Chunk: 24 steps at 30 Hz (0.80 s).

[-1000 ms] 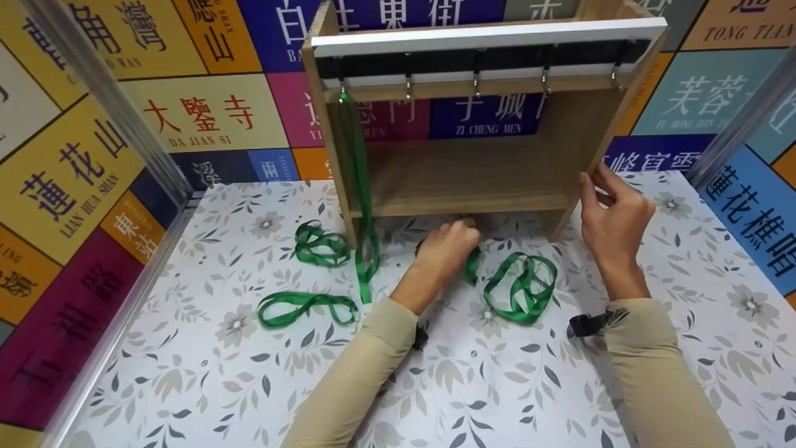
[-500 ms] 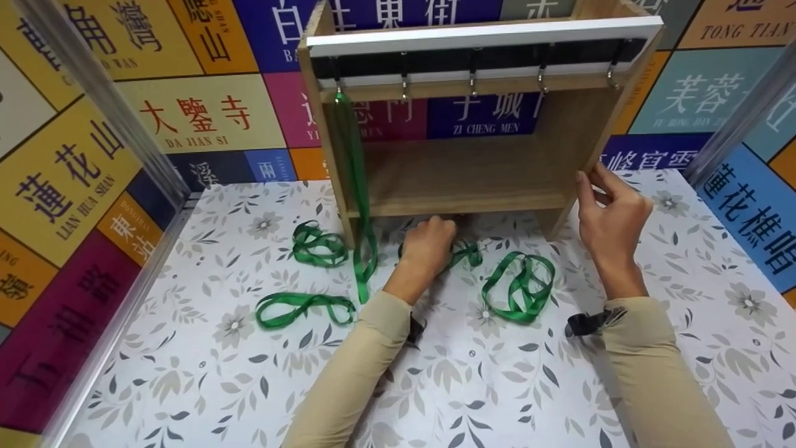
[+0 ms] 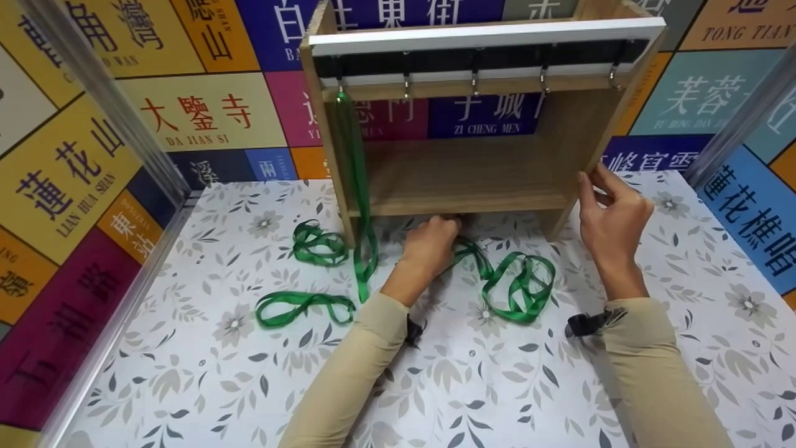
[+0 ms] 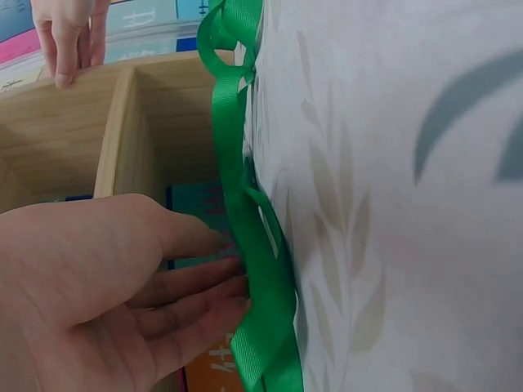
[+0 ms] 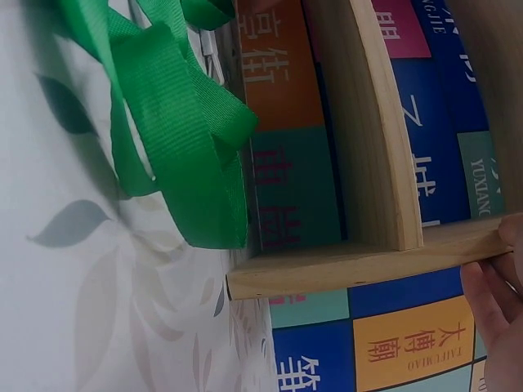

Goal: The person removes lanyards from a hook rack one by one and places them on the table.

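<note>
My left hand [image 3: 429,246] is low in front of the wooden rack [image 3: 466,202], its curled fingers at a green ribbon lanyard [image 3: 476,254]. In the left wrist view, the thumb and fingers [image 4: 192,327] meet the edge of that lanyard; their tips are partly hidden. My right hand [image 3: 612,218] pinches the front edge of the rack's right side panel [image 5: 368,269] between thumb and fingers. Another green lanyard [image 3: 357,162] hangs from the leftmost hook [image 3: 340,87] beneath the rack's top bar.
Coiled green lanyards lie on the floral tablecloth [image 3: 236,373]: one right of my left hand [image 3: 522,289], two at the left, upper [image 3: 320,249] and lower [image 3: 298,311]. Several bare hooks [image 3: 474,84] line the bar. Colourful sign-covered walls [image 3: 211,112] surround the table.
My left hand has shifted slightly left, and the lanyard beside it now stretches right to the coil. My right hand stays at the side panel.
</note>
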Each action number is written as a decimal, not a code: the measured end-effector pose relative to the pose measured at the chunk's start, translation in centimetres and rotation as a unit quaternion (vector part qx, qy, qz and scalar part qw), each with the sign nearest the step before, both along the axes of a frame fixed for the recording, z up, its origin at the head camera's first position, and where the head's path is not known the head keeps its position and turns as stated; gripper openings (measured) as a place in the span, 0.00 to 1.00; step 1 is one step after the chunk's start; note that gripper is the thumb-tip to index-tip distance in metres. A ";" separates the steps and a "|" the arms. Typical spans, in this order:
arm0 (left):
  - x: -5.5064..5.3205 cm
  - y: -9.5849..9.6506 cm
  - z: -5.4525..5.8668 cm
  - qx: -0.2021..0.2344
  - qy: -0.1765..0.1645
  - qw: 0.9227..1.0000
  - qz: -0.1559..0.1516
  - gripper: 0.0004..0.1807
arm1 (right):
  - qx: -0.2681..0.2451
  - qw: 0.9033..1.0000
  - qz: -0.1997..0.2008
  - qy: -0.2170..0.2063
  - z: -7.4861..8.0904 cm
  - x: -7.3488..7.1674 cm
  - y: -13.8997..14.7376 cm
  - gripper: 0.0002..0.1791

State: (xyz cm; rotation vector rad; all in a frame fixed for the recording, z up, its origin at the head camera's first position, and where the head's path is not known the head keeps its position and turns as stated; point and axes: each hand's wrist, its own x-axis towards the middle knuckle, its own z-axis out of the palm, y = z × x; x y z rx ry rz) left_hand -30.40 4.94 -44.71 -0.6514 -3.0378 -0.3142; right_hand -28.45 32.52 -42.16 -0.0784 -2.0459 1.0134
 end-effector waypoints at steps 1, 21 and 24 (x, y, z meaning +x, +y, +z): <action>0.0 -0.1 0.0 -0.001 0.002 1.000 0.003 0.11 | -0.001 1.000 0.000 -0.002 0.1 0.0 0.0 0.21; 0.7 -0.7 0.3 -0.001 -0.006 0.999 0.050 0.09 | -0.007 1.000 -0.001 -0.013 0.1 0.2 0.0 0.20; 1.8 -0.9 1.4 0.024 -0.001 0.999 0.038 0.08 | -0.003 1.000 -0.001 -0.007 0.1 0.1 0.0 0.20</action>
